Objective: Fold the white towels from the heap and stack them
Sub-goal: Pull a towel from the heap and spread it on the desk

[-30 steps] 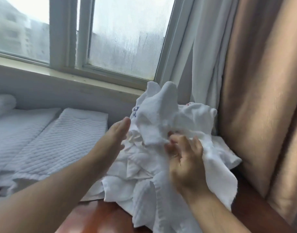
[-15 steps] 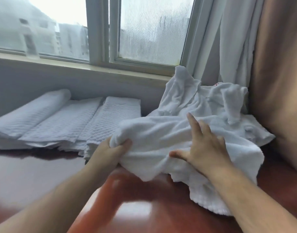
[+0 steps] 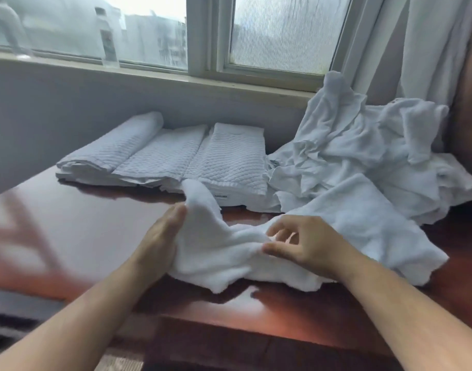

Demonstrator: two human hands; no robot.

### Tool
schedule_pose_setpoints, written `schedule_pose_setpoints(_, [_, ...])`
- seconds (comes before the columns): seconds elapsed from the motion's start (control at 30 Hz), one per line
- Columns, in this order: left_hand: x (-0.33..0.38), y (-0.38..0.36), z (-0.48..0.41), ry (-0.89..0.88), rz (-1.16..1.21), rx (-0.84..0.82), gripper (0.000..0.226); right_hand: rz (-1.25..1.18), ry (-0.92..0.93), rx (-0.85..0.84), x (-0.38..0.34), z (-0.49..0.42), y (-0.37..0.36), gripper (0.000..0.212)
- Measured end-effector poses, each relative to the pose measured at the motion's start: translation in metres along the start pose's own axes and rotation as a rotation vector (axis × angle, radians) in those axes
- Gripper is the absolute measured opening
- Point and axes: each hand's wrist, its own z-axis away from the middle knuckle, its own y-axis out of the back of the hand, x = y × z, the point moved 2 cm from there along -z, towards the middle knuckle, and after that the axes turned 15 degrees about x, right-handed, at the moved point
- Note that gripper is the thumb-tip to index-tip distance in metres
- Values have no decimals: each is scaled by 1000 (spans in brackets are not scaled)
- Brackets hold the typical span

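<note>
**One towel out of the heap and down on the desk**

A second ago both hands are buried in the heap (image 3: 349, 145), working a piece loose. Half a second ago that piece is clear of the pile, bunched and carried toward the person. Now a single white towel (image 3: 363, 218) lies on the red-brown desk (image 3: 82, 223) just in front of the heap. Its far right part is spread fairly flat and touches the heap's front edge. Its near left part is rumpled and not yet straightened.

The left hand (image 3: 160, 236) sits at the towel's end farthest from the heap, where a corner stands up above the fingertips. The fingers look nearly straight against the cloth and the thumb is hidden, so whether this grip pinches the corner or only props it up cannot be told. The right hand (image 3: 307, 245) has changed from a flat palm on the cloth to a pinching grip: thumb and curled fingers close on a ridge of fabric near the towel's middle.

For the task, this reads as the end of picking and the start of laying out. No fold is made yet, so the likely need is to find the edges and pull the cloth flat. The folded quilted cloths (image 3: 229, 156) lie in a row left of the heap, touching it, and the heap holds plenty more.
</note>
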Motion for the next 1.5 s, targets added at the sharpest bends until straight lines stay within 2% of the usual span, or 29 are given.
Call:
schedule_pose_setpoints(0.07, [7,-3,-1,-107,-294,-78,38,59,114,84,3,-14,22,36])
schedule_pose_setpoints(0.1, [12,-7,-3,-173,-524,-164,40,166,149,73,6,-20,30,55])
schedule_pose_setpoints(0.13, [16,-11,-6,-211,-707,-261,62,275,129,-5,11,-26,35,77])
schedule_pose_setpoints(0.17, [18,-15,-9,-186,-811,-347,94,368,76,-109,16,-27,37,92])
schedule_pose_setpoints(0.2, [20,-19,-12,-131,-887,-404,119,429,22,-199,21,-26,35,96])
schedule_pose_setpoints(0.23, [21,-24,-13,-105,-964,-426,128,463,-16,-261,27,-22,31,88])
schedule_pose_setpoints(0.27, [19,-29,-14,-120,-1029,-422,120,490,-40,-301,34,-17,25,73])
schedule_pose_setpoints(0.33, [15,-38,-15,-276,-1119,-354,60,549,-59,-308,41,-11,16,40])
schedule_pose_setpoints(0.37, [17,-41,-15,-347,-1127,-260,40,572,-74,-281,43,-11,13,31])
schedule_pose_setpoints(0.4, [18,-41,-17,-414,-1112,-161,38,589,-104,-235,40,-14,15,30])
schedule_pose_setpoints(0.47, [22,-41,-21,-576,-1042,30,42,699,-57,13,30,-24,25,38])
schedule_pose_setpoints(0.5, [27,-39,-25,-618,-966,143,44,734,22,267,23,-29,34,42])
schedule_pose_setpoints(0.57, [38,-32,-34,-568,-732,364,56,643,170,782,1,-31,51,37])
schedule_pose_setpoints(0.6, [42,-26,-38,-501,-626,414,60,605,253,926,-9,-29,55,35])
schedule_pose_setpoints(0.63, [43,-20,-42,-417,-575,414,62,576,332,957,-17,-25,55,37])
schedule_pose_setpoints(0.7, [39,-3,-41,-279,-664,329,72,475,424,755,-26,-15,42,51])
schedule_pose_setpoints(0.8, [27,35,-25,-125,-843,169,79,399,182,152,-27,3,12,87])
schedule_pose_setpoints(0.83, [21,49,-19,-24,-837,124,87,457,109,-25,-24,6,4,89])
schedule_pose_setpoints(0.9, [14,75,-7,123,-716,115,95,590,153,-214,-20,7,-12,66])
schedule_pose_setpoints(0.97, [19,86,2,22,-667,265,75,590,289,-186,-26,6,-26,41])
schedule_pose_setpoints(1.03, [37,81,10,-289,-667,382,46,493,386,-136,-33,7,-37,37])
schedule_pose_setpoints(1.1, [60,64,15,-579,-659,288,32,406,390,-132,-42,10,-44,43])
schedule_pose_setpoints(1.17, [73,43,17,-762,-770,41,30,375,406,-132,-51,16,-47,43])
schedule_pose_setpoints(1.23, [76,24,15,-766,-1077,-191,28,329,395,-177,-56,23,-47,42])
schedule_pose_setpoints(1.33, [63,11,10,-472,-1592,-324,34,218,164,-298,-56,22,-32,38])
schedule_pose_setpoints(1.4, [59,10,7,-337,-1703,-300,29,199,-7,-289,-51,14,-16,33])
schedule_pose_setpoints(1.43, [60,7,7,-325,-1728,-288,24,277,-34,-291,-49,10,-8,25])
schedule_pose_setpoints(1.47, [62,2,6,-367,-1712,-279,18,376,-53,-312,-48,7,-4,17])
schedule_pose_setpoints(1.5, [64,-4,5,-446,-1650,-286,14,465,-61,-356,-48,6,-2,20])
